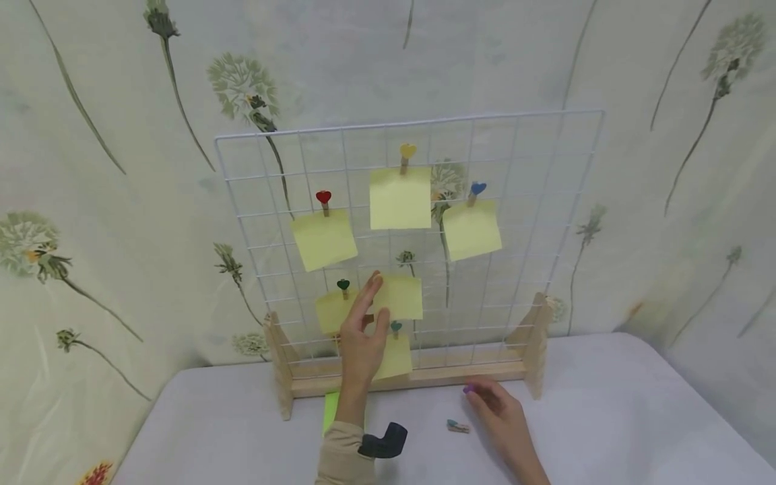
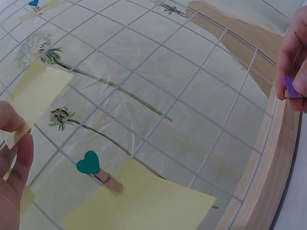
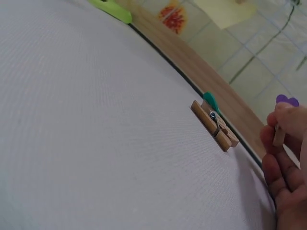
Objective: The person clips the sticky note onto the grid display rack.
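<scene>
My left hand (image 1: 364, 343) pinches a yellow sticky note (image 1: 401, 296) by its edge between thumb and finger, against the white wire grid (image 1: 515, 269). In the left wrist view, that note (image 2: 41, 91) shows no clothespin on its visible part. Below it, a teal-heart mini clothespin (image 2: 110, 181) clips another yellow note (image 2: 148, 201). Low at the right, near the wooden base, my right hand (image 1: 503, 417) pinches a purple-heart mini clothespin (image 3: 279, 135). On the white tabletop beside this hand lies another mini clothespin (image 3: 214, 124) with a teal heart.
Higher on the grid, yellow notes hang from red (image 1: 324, 197), yellow (image 1: 407, 151) and blue (image 1: 478, 188) heart clothespins. A dark green one (image 1: 343, 285) is left of my left hand. A lime-green pad (image 1: 331, 409) lies by the wooden base (image 1: 461, 372).
</scene>
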Demonstrator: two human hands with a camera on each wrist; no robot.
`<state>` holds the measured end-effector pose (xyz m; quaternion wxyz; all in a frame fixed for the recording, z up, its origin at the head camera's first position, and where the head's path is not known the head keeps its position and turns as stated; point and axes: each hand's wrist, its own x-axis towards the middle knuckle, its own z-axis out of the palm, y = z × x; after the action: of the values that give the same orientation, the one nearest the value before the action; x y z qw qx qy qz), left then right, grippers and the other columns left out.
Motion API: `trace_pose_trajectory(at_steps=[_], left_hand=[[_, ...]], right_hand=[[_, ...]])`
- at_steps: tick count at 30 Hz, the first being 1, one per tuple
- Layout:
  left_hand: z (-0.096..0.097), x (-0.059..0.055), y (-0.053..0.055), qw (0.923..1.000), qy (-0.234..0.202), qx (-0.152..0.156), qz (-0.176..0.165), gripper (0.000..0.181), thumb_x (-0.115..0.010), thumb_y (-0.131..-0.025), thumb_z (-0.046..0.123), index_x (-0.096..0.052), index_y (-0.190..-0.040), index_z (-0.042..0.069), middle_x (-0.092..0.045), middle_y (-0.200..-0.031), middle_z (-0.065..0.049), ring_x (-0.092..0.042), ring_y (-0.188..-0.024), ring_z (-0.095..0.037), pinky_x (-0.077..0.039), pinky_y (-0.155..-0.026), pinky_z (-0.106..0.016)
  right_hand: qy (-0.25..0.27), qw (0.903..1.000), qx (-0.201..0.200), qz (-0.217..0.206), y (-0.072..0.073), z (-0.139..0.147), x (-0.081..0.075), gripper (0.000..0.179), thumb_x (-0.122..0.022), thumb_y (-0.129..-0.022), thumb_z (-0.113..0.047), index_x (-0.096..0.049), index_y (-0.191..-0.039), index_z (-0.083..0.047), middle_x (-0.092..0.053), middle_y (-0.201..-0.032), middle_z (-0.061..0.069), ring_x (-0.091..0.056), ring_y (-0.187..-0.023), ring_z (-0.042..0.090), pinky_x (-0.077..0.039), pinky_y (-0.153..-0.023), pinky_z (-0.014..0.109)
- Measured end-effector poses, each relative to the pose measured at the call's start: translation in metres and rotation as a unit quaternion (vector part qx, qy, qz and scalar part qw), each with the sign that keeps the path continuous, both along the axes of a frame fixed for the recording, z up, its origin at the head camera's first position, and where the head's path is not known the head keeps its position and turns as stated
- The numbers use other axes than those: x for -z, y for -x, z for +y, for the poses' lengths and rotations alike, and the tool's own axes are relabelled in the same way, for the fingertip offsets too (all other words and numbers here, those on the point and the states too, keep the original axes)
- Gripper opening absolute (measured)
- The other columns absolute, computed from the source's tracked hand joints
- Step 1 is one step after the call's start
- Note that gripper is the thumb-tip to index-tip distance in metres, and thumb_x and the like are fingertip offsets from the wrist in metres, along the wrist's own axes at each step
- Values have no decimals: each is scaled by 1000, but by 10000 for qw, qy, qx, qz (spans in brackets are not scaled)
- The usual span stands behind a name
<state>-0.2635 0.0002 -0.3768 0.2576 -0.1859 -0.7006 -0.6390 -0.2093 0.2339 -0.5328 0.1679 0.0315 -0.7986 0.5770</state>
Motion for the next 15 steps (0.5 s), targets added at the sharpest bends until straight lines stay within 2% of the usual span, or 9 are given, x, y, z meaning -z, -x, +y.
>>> trace_pose_trajectory(at_steps=[8,10,12,15], left_hand=[[-2,2,1,10000,29,1,12,51,-54,-91,-3,-47,-139,14,-42,-148,5,-41,-135,-15,-48,-79,-25],[-2,2,1,9997,83,-84,228,51,-54,-90,-5,-48,-138,11,-43,-148,2,-41,-135,-16,-49,-77,-24],[0,1,1,9982,191,-226,530,51,-56,-88,-7,-49,-137,7,-45,-146,-3,-42,-135,-18,-50,-83,-23],[2,-1,1,9936,320,-423,995,50,-57,-85,-11,-51,-133,0,-48,-143,-11,-44,-134,-24,-53,-77,-21]], right_hand=[[212,9990,372,-110,0,-4,1,24,-63,-90,-12,-60,-112,-5,-64,-104,5,-60,-92,-6,-50,-81,13],[238,9989,372,-180,0,-4,1,25,-64,-89,-16,-61,-112,-6,-65,-104,5,-60,-92,-5,-50,-82,13],[267,9989,320,-226,0,-4,0,28,-65,-88,-19,-60,-113,-6,-65,-105,6,-61,-94,-3,-50,-83,13],[335,9990,236,-187,1,-4,0,29,-66,-88,-18,-60,-113,-6,-65,-106,9,-62,-94,-2,-49,-83,12]])
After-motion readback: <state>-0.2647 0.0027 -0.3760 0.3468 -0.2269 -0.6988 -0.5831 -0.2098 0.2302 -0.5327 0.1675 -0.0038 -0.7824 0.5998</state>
